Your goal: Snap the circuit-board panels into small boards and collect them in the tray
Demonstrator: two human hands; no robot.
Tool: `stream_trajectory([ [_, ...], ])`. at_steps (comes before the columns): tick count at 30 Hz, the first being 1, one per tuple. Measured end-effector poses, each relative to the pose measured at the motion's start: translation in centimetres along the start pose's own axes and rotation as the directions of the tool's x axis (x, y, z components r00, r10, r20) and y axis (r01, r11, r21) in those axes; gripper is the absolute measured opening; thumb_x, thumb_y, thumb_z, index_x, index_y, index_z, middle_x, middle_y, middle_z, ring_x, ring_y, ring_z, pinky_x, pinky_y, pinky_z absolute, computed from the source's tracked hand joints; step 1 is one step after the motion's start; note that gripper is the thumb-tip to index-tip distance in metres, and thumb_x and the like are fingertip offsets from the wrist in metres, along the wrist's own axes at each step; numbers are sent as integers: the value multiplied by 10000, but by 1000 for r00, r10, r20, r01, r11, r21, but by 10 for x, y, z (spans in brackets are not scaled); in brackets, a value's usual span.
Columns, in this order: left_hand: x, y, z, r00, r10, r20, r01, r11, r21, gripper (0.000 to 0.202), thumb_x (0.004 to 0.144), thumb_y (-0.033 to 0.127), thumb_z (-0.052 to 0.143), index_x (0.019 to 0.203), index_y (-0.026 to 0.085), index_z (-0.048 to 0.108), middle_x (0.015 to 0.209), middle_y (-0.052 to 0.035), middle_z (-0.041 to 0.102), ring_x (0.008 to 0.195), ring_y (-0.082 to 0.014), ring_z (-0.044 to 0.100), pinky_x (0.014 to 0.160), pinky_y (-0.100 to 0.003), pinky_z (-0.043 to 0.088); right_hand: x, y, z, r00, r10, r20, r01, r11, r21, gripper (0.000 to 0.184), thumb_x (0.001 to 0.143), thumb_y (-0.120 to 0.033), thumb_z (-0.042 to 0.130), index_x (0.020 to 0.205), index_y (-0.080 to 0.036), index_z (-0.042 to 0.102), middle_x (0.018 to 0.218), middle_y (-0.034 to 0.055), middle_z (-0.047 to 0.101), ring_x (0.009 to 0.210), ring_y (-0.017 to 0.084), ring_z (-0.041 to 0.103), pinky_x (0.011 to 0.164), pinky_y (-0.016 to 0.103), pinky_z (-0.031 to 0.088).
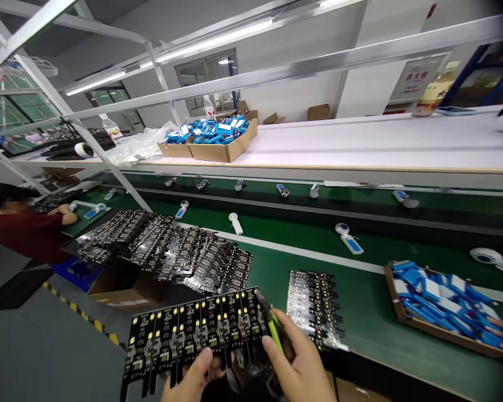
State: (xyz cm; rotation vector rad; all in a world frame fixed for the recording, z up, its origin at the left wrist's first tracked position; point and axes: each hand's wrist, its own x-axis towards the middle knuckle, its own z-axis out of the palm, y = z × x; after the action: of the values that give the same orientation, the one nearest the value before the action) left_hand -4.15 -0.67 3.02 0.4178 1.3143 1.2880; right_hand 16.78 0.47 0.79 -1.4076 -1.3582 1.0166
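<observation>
Left hand gripping black circuit panel; right hand closed on green tool.

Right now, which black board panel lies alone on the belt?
The panel just beyond your right hand: it lies apart on the belt, while the rest overlap in a pile, apart from the held panel.

A black circuit-board panel is nearest, just left of a flat stack of black boards on the green conveyor belt. Further black boards lie left along the belt, a cardboard tray of blue battery packs lies right, and a long white shelf runs behind.
</observation>
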Motion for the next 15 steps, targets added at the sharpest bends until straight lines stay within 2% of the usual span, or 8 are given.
stream_trajectory([
  [2, -3, -1, 1, 997, 20, -81, -14, 998, 65, 430, 521, 352, 897, 883, 201, 721, 805, -48, 785, 812, -298, 736, 766, -386, 621, 4, 0, -7, 999, 1, 47, -1, 1000, -4, 502, 879, -463, 545, 1330, -242, 530, 1362, 94, 572, 1258, 270, 527, 1071, 413, 426],
  [5, -4, -1, -1, 992, 76, -98, -63, 989, 134, 359, 554, 370, 875, 829, 201, 719, 763, -48, 779, 783, -276, 740, 868, -394, 589, 9, 1, -10, 990, -37, 137, 33, 999, 28, 481, 910, -457, 503, 1343, -250, 526, 1375, 75, 565, 1276, 240, 513, 1093, 387, 401],
  [7, -2, 0, -4, 990, 103, -93, -83, 978, 193, 332, 569, 395, 857, 802, 201, 722, 729, -53, 772, 801, -296, 738, 895, -424, 575, 9, 3, -5, 986, -67, 151, 69, 998, -9, 478, 920, -460, 485, 1355, -264, 519, 1349, 69, 589, 1248, 240, 542, 1069, 376, 430],
  [10, 2, 3, -9, 988, 104, -117, -60, 943, 327, 305, 576, 419, 849, 752, 200, 731, 706, -72, 770, 848, -326, 734, 897, -423, 572, 8, 5, 9, 999, -41, -23, 32, 948, -315, 551, 891, -511, 501, 1401, -305, 463, 1159, 106, 686, 1017, 316, 669, 867, 448, 567],
  [12, 7, 6, -12, 992, 89, -94, -50, 932, 359, 294, 598, 434, 838, 734, 193, 738, 703, -85, 770, 800, -327, 739, 863, -423, 586, 10, 5, 16, 994, -35, -102, -11, 908, -420, 599, 876, -531, 511, 1424, -303, 428, 1100, 127, 696, 935, 345, 682, 783, 487, 584],
  [13, 10, 8, -13, 995, 82, -61, -57, 939, 339, 288, 620, 435, 828, 740, 188, 741, 720, -91, 773, 774, -323, 740, 838, -429, 595, 12, 4, 18, 996, -35, -76, 3, 925, -380, 591, 885, -522, 503, 1426, -295, 426, 1151, 126, 682, 990, 343, 669, 826, 492, 574],
  [15, 17, 15, -14, 996, 85, 16, -86, 964, 251, 266, 664, 413, 809, 769, 178, 741, 780, -99, 778, 761, -311, 740, 787, -435, 609, 16, -1, 19, 996, -47, 72, 59, 982, -178, 535, 918, -476, 481, 1412, -273, 447, 1313, 94, 610, 1179, 299, 589, 988, 459, 502],
])
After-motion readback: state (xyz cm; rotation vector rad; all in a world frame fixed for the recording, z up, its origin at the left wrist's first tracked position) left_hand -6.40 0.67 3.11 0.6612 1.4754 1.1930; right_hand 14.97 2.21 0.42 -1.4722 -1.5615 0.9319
